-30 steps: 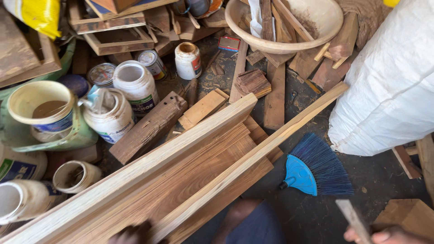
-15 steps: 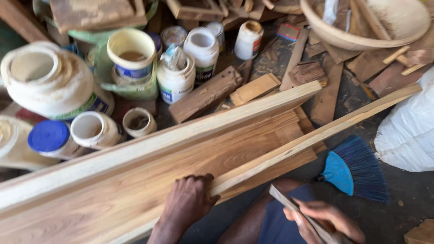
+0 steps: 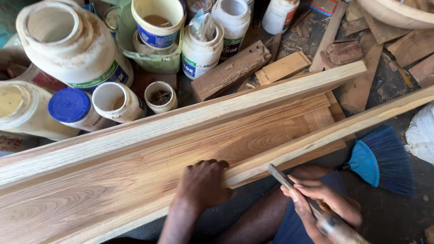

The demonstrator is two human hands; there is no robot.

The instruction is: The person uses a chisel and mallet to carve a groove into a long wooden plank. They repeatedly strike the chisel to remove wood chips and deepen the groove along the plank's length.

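The left hand (image 3: 202, 184) lies palm down on the wooden board assembly (image 3: 149, 158), fingers curled over the near rail (image 3: 316, 135) at its lower edge; it presses the wood and grips nothing else. The right hand (image 3: 323, 199), at 3 o'clock from the left, is closed around a chisel (image 3: 294, 185), whose wooden handle runs toward 5 o'clock and whose flat metal blade points toward 10 o'clock. The blade tip sits just beside the near rail; contact cannot be confirmed from this view. The assembly consists of 1 broad grained board flanked by 2 pale rails, running from 8 o'clock to 2 o'clock across the frame. A blue brush (image 3: 382, 160) lies on the floor at 3 o'clock, near the right hand. White glue tubs (image 3: 201, 49) and a blue-lidded jar (image 3: 70, 106) stand at 11 o'clock, beyond the far rail. Wood offcuts (image 3: 282, 68) lie at 1 o'clock.
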